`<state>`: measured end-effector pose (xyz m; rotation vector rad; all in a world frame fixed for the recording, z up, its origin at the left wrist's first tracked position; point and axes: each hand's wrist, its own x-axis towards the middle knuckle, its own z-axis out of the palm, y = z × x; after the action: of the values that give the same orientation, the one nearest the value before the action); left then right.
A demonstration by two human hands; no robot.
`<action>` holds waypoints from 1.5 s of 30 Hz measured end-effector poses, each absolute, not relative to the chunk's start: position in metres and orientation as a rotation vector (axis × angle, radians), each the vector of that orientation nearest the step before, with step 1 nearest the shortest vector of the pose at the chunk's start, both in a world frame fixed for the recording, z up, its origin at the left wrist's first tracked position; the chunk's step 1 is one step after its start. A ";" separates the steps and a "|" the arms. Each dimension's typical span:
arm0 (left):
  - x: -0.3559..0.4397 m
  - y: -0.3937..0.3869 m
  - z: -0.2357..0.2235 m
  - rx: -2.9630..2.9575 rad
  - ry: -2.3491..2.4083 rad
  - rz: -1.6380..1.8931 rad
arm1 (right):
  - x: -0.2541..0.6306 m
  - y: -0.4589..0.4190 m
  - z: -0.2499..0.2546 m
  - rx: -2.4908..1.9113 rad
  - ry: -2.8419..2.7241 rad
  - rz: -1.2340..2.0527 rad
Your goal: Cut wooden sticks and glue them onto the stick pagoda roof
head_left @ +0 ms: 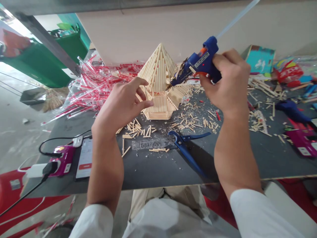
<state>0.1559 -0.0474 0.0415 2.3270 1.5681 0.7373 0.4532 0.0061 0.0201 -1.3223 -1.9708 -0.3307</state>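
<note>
A small model pavilion (158, 105) of pale wooden sticks stands on the dark table, with a pointed roof over a flared base. My left hand (123, 99) is curved round its left side, thumb in front and fingers at the roof's lower edge; the exact contact is partly hidden. Gripped in my right hand (229, 79) is a blue glue gun (198, 64), a clear glue stick rising from its back. Its nozzle points down-left, close to the right side of the model between roof and base.
Blue cutting pliers (187, 153) and a clear ruler (151, 144) lie in front, among cut sticks (188, 124). Red-and-clear plastic wrappers (91, 87) pile up at left. A phone (84, 158) and purple power adapter (62, 160) sit front left. Another blue glue gun (292, 110) lies right.
</note>
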 end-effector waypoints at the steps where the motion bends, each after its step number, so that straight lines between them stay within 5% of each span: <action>1: 0.156 -0.047 0.042 2.326 1.570 0.739 | 0.454 0.006 0.020 -1.330 -1.978 -0.353; 45: 0.157 -0.048 0.040 1.895 1.398 0.970 | 0.461 0.002 0.025 -1.371 -1.684 -0.170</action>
<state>0.1574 -0.0477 0.0403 1.8954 1.3981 0.9704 0.4610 0.0017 0.0251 -1.3713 -1.6838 -0.1700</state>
